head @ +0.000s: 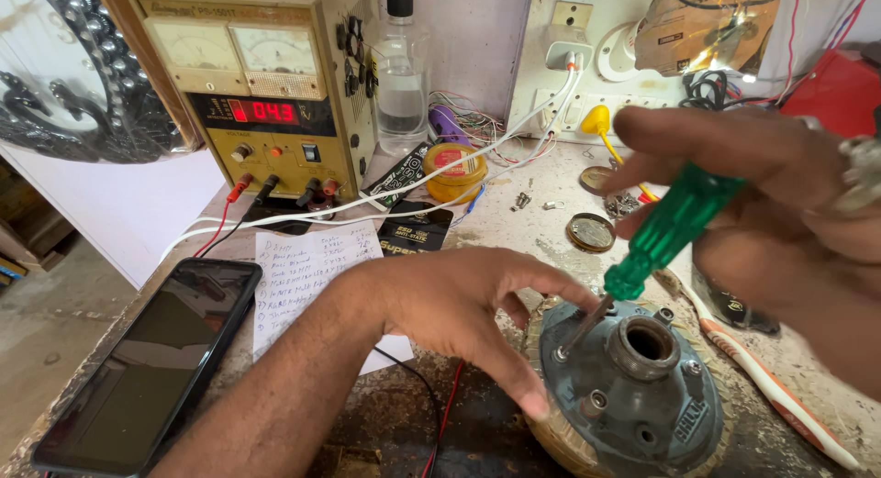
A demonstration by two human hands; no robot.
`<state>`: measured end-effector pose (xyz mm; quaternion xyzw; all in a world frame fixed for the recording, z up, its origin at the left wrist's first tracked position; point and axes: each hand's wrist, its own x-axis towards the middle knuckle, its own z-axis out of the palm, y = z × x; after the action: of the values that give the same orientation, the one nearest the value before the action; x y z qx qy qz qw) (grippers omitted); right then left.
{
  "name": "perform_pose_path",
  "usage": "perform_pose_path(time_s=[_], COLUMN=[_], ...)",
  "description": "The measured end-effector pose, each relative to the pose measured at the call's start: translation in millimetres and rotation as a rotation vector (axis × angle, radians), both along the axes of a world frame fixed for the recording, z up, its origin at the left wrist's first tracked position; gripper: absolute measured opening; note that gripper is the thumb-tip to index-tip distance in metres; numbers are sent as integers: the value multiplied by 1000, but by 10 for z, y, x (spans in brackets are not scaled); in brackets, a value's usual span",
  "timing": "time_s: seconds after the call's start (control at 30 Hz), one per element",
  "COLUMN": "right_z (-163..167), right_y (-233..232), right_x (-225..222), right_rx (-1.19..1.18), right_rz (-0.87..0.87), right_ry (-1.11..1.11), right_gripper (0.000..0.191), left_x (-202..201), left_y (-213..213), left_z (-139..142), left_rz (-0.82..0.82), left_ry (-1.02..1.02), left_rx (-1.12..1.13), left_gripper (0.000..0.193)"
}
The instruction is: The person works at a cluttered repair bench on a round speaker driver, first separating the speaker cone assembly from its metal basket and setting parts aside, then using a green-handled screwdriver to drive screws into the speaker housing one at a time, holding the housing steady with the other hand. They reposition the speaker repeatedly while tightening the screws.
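Cluttered bench (pixel 514 221), power supply at upper left. Lower right of the frame sits a grey motor housing (pixel 633 395). The left hand (pixel 459 304) spreads its fingers (pixel 523 386) over the housing's left rim; the right hand (pixel 780 212) pinches a green screwdriver (pixel 665 230), slanting down-left onto a screw (pixel 560 354).

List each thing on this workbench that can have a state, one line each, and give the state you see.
Power supply: switched on, red display lit.
Phone: screen dark, lying flat.
Clear bottle: upright, capped, partly filled.
Yellow tin: lid on.
Motor stator: lying flat, cover still bolted on.
Screwdriver: tilted, tip on a cover screw.
Left hand: steadying the stator.
Right hand: gripping the screwdriver.
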<state>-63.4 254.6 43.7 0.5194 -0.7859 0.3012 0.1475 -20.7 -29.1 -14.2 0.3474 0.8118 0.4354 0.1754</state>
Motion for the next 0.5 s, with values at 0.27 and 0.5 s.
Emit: perform_pose_path(time_s=[0.27,0.5], right_z=[-2,39], right_y=[-111,-201], right_x=[119,211], right_rx=[-128,-77], right_rz=[80,66], right_ry=[-233,-123], right_gripper=[62,67], left_x=[4,35], left_y=[129,125], left_z=[-92,-22], left_rz=[-21,-28], left_ry=[2,100], left_rx=[8,23], left_gripper=[152,129])
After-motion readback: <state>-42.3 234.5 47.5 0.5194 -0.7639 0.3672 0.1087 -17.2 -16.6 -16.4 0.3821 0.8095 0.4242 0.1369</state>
